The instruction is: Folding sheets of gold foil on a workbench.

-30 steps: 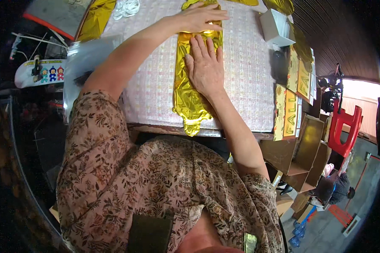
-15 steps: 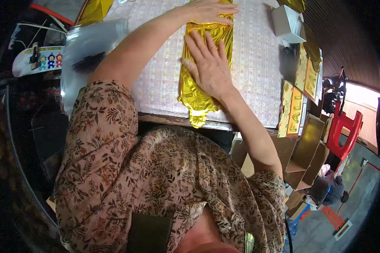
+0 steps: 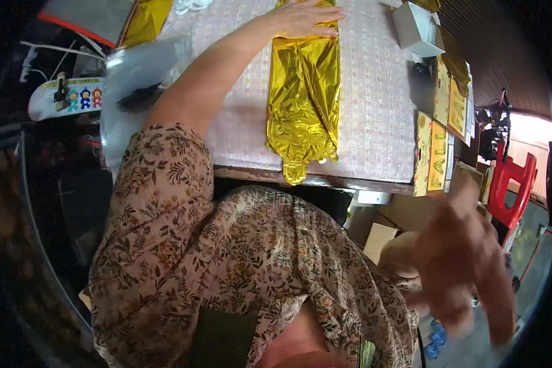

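Observation:
A long, flat gold foil piece (image 3: 302,98), which looks like an uninflated foil balloon, lies on the patterned cloth of the table. Its narrow crumpled tab hangs slightly over the near edge. My left hand (image 3: 303,18) rests flat across its far end, fingers stretched to the right, palm down. Off the table at the lower right, my right hand (image 3: 457,254) is raised close to the camera and smeared by motion. Whether it holds anything does not show.
A clear plastic sheet (image 3: 119,129) lies at the table's left, near more gold foil (image 3: 146,21). On the right stand a white box (image 3: 414,29) and colourful printed cards (image 3: 437,156). Beyond are a red plastic stool (image 3: 514,190) and a cardboard box (image 3: 380,239).
My right hand has lifted off the foil and swung right and toward me, past the table edge. The left hand stays on the foil's far end. The view has shifted slightly.

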Demonstrator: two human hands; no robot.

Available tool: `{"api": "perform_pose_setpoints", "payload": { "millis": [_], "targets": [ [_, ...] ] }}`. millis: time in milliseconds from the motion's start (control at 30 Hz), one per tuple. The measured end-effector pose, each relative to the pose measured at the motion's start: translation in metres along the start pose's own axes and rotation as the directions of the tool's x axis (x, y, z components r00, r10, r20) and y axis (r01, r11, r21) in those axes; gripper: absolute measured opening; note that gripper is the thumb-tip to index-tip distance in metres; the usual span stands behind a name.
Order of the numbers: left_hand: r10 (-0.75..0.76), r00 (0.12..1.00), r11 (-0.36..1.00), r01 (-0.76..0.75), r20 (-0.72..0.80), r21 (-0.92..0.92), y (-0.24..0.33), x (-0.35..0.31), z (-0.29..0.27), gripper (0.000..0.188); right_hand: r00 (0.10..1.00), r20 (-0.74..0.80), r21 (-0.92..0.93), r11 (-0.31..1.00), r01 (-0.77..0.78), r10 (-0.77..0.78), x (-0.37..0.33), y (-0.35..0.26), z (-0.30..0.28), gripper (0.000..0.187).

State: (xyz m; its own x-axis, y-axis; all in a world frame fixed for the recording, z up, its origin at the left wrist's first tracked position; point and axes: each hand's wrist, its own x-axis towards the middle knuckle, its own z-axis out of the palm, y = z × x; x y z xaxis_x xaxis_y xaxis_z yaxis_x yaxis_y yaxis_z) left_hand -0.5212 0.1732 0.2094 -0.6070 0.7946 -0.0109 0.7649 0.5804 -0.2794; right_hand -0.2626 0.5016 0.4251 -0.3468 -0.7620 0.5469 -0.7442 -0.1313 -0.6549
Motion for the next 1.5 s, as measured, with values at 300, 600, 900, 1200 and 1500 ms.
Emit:
{"api": "perform_pose_setpoints", "payload": {
  "millis": [300,600,900,1200,1500],
  "targets": [
    [-0.305,0.948,0.896,0.254,-0.091,-0.363,0.012,-0.007,0.032,0.074,0.867,-0.495,-0.062,0.998,0.027,-0.054,0.025,-0.036,0.030,0.038],
    [-0.301,0.945,0.902,0.237,-0.130,-0.360,0.004,-0.005,0.031,0.074,0.973,-0.228,-0.303,0.952,-0.044,-0.028,0.026,-0.035,-0.010,0.017],
    [-0.319,0.935,0.885,0.237,-0.153,-0.400,0.005,-0.007,0.033,0.072,0.877,-0.475,-0.207,0.959,-0.194,0.075,0.069,0.089,0.041,0.030],
    [-0.319,0.937,0.880,0.237,-0.142,-0.412,0.009,-0.009,0.030,0.065,0.830,-0.214,-0.743,0.466,-0.481,0.515,0.027,0.242,0.144,0.079],
    [-0.347,0.926,0.877,0.263,-0.150,-0.402,0.001,-0.006,0.041,0.059,0.857,-0.167,-0.781,0.465,-0.417,0.487,0.023,0.246,0.154,0.083]
  ]
}}
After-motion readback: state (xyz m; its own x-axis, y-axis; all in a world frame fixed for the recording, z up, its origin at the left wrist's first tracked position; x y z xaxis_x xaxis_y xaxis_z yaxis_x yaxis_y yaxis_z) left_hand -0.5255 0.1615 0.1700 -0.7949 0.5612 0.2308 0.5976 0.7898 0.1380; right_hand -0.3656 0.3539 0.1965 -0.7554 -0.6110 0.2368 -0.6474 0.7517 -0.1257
